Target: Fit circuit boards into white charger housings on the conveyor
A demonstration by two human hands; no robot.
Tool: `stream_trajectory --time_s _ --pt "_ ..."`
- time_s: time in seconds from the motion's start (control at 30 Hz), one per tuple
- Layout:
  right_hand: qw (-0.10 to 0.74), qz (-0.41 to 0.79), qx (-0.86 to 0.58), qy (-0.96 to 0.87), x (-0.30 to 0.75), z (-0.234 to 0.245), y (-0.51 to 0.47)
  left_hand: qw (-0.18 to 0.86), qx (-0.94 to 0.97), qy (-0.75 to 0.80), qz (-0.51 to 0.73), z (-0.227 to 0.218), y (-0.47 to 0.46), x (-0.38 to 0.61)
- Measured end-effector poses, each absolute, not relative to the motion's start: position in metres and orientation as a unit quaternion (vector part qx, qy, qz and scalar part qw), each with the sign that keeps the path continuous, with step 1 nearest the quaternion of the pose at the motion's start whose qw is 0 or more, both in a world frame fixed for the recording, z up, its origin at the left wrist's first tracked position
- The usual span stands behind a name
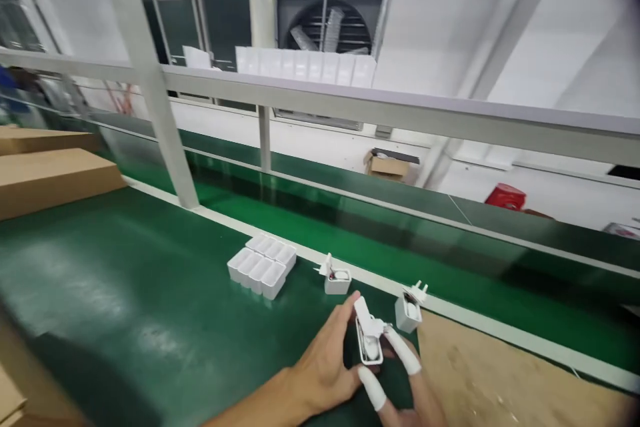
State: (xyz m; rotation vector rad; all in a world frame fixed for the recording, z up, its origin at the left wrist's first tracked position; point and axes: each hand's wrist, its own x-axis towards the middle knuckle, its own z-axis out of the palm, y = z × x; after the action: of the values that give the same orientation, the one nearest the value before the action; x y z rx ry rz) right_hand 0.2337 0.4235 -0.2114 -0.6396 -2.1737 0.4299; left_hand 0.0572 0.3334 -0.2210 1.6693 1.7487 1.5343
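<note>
My left hand (325, 363) and my right hand (400, 380) meet low in the middle of the view, both pinching a small white box (369, 340) with its flap up and a white part inside. White finger cots cover two fingers of my right hand. Two more small open white boxes stand on the green bench just beyond, one (337, 278) behind the hands and one (409, 310) to the right, each with a white plug sticking out. A cluster of several empty white boxes (263, 263) sits further left.
The green bench (125, 293) runs along a green conveyor belt (450, 260) behind a white rail. Brown cartons (50, 173) lie at the left. A white frame post (150, 80) rises from the bench. A brown board (500, 373) lies at the right.
</note>
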Motion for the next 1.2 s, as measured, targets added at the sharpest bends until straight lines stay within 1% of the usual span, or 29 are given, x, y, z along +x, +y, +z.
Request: stream_trajectory --time_s 0.07,0.17,0.27,0.37,0.53,0.6,0.7,0.93,1.07,1.2 --pt "0.401 0.150 -0.220 -0.877 0.230 -0.205 0.426 0.151 0.579 0.607 0.523 -0.226 0.333 0.057" --pt "0.432 0.139 -0.181 -0.873 0.224 -0.197 0.431 0.158 0.596 0.606 0.502 -0.225 0.331 0.051" --pt "0.476 0.140 -0.179 -0.850 0.223 -0.190 0.432 0.113 0.634 0.579 0.500 -0.213 0.329 0.040" --pt "0.482 0.179 -0.179 -0.839 0.226 -0.188 0.430 0.057 0.641 0.553 0.529 -0.202 0.331 0.035" --pt "0.448 0.227 -0.213 -0.838 0.232 -0.207 0.433 -0.010 0.631 0.530 0.566 -0.197 0.334 0.039" --pt "0.441 0.268 -0.211 -0.830 0.233 -0.216 0.433 -0.022 0.637 0.514 0.574 -0.197 0.334 0.040" --pt "0.460 0.317 -0.201 -0.804 0.230 -0.220 0.428 -0.034 0.637 0.516 0.572 -0.198 0.334 0.039" --pt "0.481 0.349 -0.210 -0.776 0.224 -0.214 0.418 -0.033 0.628 0.523 0.576 -0.195 0.335 0.040" --pt "0.477 0.338 -0.212 -0.783 0.225 -0.216 0.419 -0.032 0.622 0.530 0.575 -0.193 0.334 0.042" --pt "0.463 0.310 -0.218 -0.801 0.228 -0.213 0.422 -0.008 0.614 0.540 0.576 -0.194 0.333 0.042"
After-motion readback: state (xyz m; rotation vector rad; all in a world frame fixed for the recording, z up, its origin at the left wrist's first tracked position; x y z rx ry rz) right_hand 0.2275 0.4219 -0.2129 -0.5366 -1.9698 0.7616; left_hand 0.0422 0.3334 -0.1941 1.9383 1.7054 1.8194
